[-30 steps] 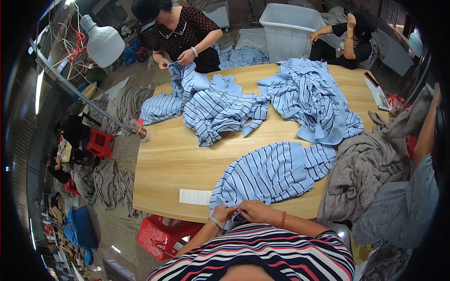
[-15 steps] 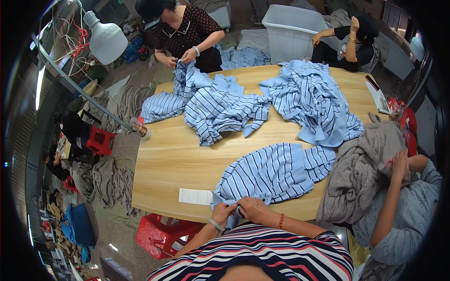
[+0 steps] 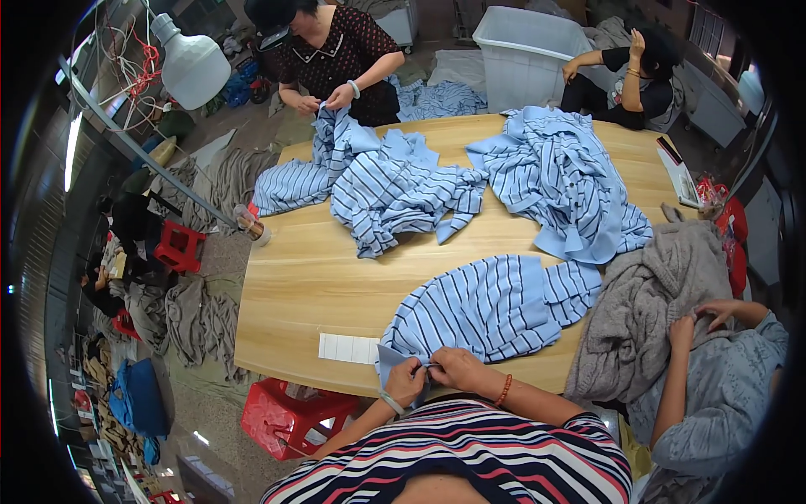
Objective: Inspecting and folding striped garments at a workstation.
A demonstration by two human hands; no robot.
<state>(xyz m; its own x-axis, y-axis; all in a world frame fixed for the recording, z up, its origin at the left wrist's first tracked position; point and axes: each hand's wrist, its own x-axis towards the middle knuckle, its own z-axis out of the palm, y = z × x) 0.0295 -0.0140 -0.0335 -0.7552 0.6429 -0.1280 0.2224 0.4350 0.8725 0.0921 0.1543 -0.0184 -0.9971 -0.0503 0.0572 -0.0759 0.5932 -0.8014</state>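
Observation:
A light-blue knit garment with dark stripes [image 3: 478, 307] lies at the table's near edge, its plain blue border pulled toward me. My left hand [image 3: 405, 382] pinches that border, fingers closed on the cloth. Close beside it, my right hand [image 3: 457, 368] grips the same border, fingertips nearly meeting those of the left. Whatever small detail sits between the fingertips is hidden. A white paper strip with ruled sections [image 3: 348, 349] lies on the table left of the garment.
The wooden table [image 3: 294, 286] bears more striped garments [image 3: 403, 193] and a striped heap [image 3: 562, 176]. Grey knitwear [image 3: 655, 294] covers its right side. A red stool [image 3: 294, 420] stands at the near left. Co-workers sit or stand around; a white bin [image 3: 529, 59] is beyond.
Both my hands have shifted slightly, with the left turned more upright on the border. At the right, a co-worker's hands have moved lower over the grey knitwear.

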